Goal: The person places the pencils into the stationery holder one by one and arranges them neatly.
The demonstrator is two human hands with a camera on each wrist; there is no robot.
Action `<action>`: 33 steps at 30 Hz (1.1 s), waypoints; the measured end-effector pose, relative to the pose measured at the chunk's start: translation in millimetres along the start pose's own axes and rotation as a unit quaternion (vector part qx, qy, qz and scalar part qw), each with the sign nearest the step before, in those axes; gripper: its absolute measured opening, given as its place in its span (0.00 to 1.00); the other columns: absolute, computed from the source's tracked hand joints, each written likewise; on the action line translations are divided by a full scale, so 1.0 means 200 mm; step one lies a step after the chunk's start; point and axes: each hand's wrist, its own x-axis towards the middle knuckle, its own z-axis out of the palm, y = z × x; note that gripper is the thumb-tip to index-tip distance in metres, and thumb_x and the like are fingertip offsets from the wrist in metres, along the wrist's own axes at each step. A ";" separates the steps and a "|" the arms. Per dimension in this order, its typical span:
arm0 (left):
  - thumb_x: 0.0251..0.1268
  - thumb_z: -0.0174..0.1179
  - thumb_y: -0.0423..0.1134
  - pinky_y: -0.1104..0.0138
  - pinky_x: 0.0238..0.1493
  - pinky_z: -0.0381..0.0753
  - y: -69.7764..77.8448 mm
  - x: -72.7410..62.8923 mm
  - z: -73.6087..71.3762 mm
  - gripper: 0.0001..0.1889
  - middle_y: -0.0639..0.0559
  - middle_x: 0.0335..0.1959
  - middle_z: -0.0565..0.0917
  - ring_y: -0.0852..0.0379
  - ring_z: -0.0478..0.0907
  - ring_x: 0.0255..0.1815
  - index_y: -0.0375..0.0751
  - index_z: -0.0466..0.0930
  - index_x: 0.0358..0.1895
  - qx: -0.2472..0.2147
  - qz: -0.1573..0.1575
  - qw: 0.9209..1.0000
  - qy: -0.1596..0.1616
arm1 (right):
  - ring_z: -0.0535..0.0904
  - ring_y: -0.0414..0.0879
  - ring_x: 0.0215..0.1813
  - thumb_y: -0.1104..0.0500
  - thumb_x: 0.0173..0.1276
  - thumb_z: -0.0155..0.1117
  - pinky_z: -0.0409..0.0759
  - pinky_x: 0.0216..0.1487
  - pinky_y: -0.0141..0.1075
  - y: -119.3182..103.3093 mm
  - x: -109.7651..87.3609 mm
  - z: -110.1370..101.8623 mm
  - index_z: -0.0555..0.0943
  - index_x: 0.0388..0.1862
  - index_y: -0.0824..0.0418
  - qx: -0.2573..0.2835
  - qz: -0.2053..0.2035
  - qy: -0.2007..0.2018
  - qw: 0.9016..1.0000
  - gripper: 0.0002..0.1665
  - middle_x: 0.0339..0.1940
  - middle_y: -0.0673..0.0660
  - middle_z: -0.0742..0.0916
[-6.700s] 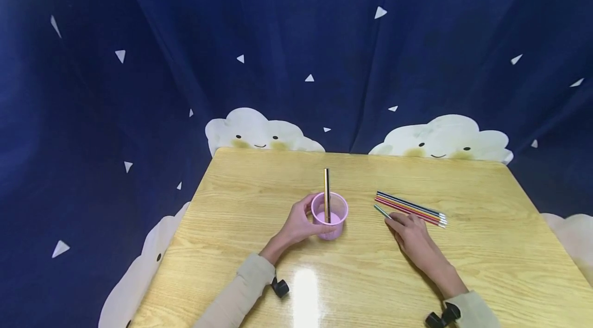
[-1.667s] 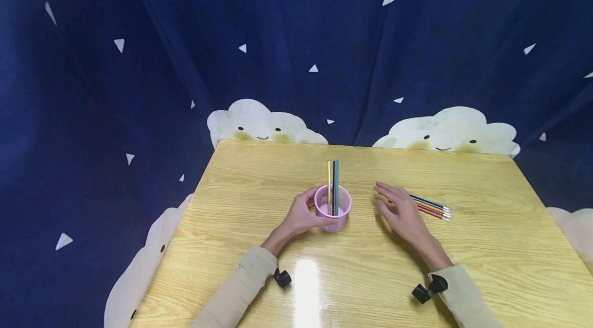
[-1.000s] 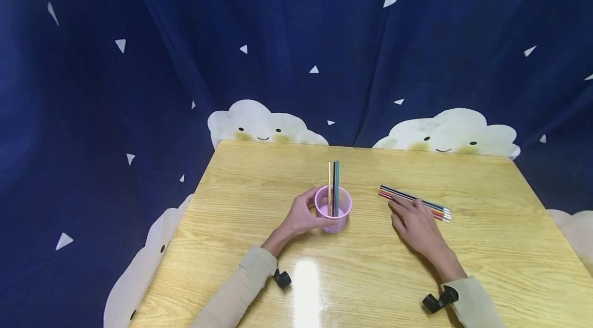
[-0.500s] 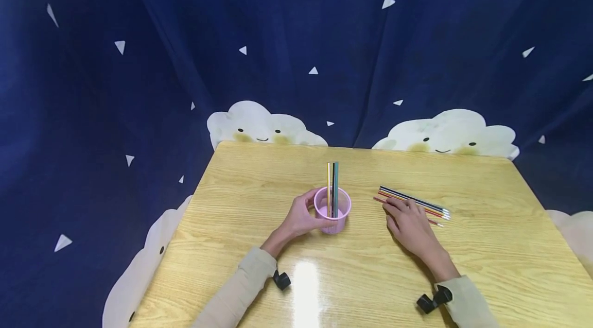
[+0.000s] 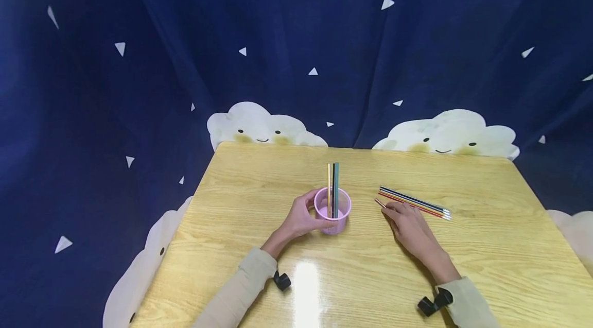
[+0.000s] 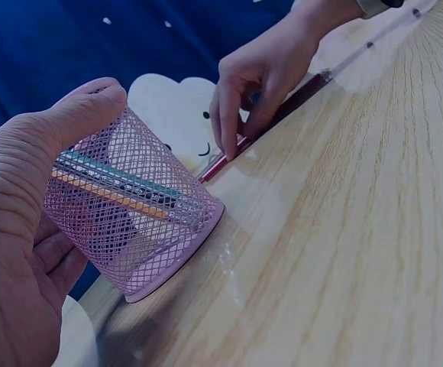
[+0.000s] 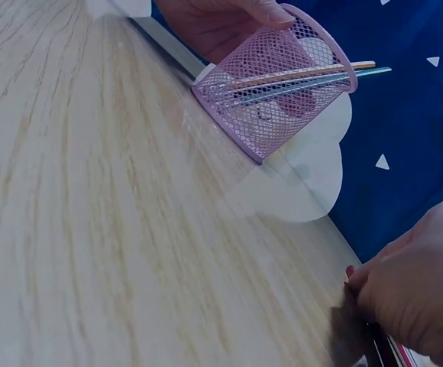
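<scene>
Holding the pink mesh cup point(image 5: 332, 211) with my left hand point(image 5: 298, 219), I have the thumb and fingers curled round its left wall, and the cup stands upright near the middle of the wooden table point(image 5: 259, 199). Two pencils stand in it, a gold pencil point(image 5: 329, 189) and a teal pencil point(image 5: 335, 188), side by side and leaning toward the far rim. Out to the right, my right hand point(image 5: 410, 225) lies low on the tabletop with its fingertips pinching a red pencil point(image 5: 380, 203) by its left end; the left wrist view shows the fingers closed on that end where it lies on the wood. Just beyond the hand, a small row of loose pencils point(image 5: 417, 203) lies flat, running from left to right and slightly nearer at the right end, touching one another. The row sits well apart from the cup. A dark blue curtain point(image 5: 296, 50) with white clouds hangs behind the far edge of the table.
</scene>
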 end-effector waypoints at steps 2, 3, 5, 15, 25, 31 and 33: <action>0.44 0.85 0.38 0.59 0.67 0.80 0.00 0.00 0.00 0.45 0.51 0.61 0.85 0.52 0.82 0.61 0.42 0.76 0.71 0.002 0.000 1.000 0.001 | 0.82 0.63 0.51 0.75 0.66 0.66 0.80 0.52 0.57 0.00 0.00 0.00 0.87 0.51 0.71 0.012 -0.014 0.007 1.000 0.16 0.51 0.66 0.88; 0.44 0.85 0.38 0.59 0.67 0.80 -0.01 -0.01 0.00 0.45 0.51 0.61 0.85 0.51 0.82 0.61 0.42 0.76 0.71 0.003 0.000 1.000 0.001 | 0.82 0.63 0.50 0.76 0.64 0.66 0.81 0.51 0.57 0.00 0.00 0.01 0.88 0.50 0.72 0.019 -0.019 0.012 1.000 0.15 0.49 0.67 0.88; 0.44 0.85 0.38 0.60 0.67 0.80 -0.01 -0.01 0.00 0.45 0.51 0.61 0.85 0.51 0.82 0.61 0.42 0.76 0.71 0.002 0.001 1.000 0.001 | 0.82 0.64 0.48 0.76 0.62 0.68 0.81 0.50 0.57 0.00 0.01 0.02 0.88 0.47 0.72 0.027 -0.027 0.023 0.999 0.14 0.47 0.68 0.88; 0.43 0.85 0.36 0.57 0.69 0.79 0.00 0.01 0.00 0.46 0.51 0.62 0.85 0.52 0.81 0.63 0.44 0.76 0.71 -0.007 0.005 1.000 0.003 | 0.83 0.65 0.51 0.74 0.58 0.68 0.80 0.49 0.60 0.00 0.03 0.00 0.88 0.49 0.70 0.041 -0.018 0.028 0.999 0.18 0.50 0.67 0.88; 0.43 0.85 0.36 0.59 0.67 0.80 0.00 -0.01 0.00 0.44 0.50 0.60 0.86 0.52 0.82 0.61 0.42 0.77 0.70 -0.004 0.002 1.000 0.004 | 0.86 0.62 0.55 0.74 0.62 0.67 0.85 0.47 0.54 -0.05 0.07 -0.08 0.88 0.53 0.67 0.098 0.011 0.034 0.995 0.19 0.58 0.65 0.87; 0.44 0.85 0.36 0.58 0.68 0.80 0.00 -0.01 0.00 0.44 0.50 0.60 0.86 0.53 0.82 0.61 0.41 0.76 0.71 -0.004 0.002 1.000 0.004 | 0.87 0.55 0.51 0.75 0.64 0.70 0.88 0.43 0.48 -0.08 0.14 -0.13 0.87 0.54 0.65 0.175 0.018 0.061 0.982 0.20 0.57 0.62 0.87; 0.43 0.85 0.36 0.57 0.68 0.80 0.00 0.00 0.00 0.45 0.50 0.61 0.85 0.53 0.82 0.62 0.42 0.76 0.71 -0.006 0.001 1.000 0.003 | 0.87 0.51 0.46 0.75 0.64 0.71 0.89 0.41 0.46 -0.09 0.16 -0.14 0.86 0.55 0.65 0.192 0.013 0.072 0.979 0.21 0.57 0.61 0.87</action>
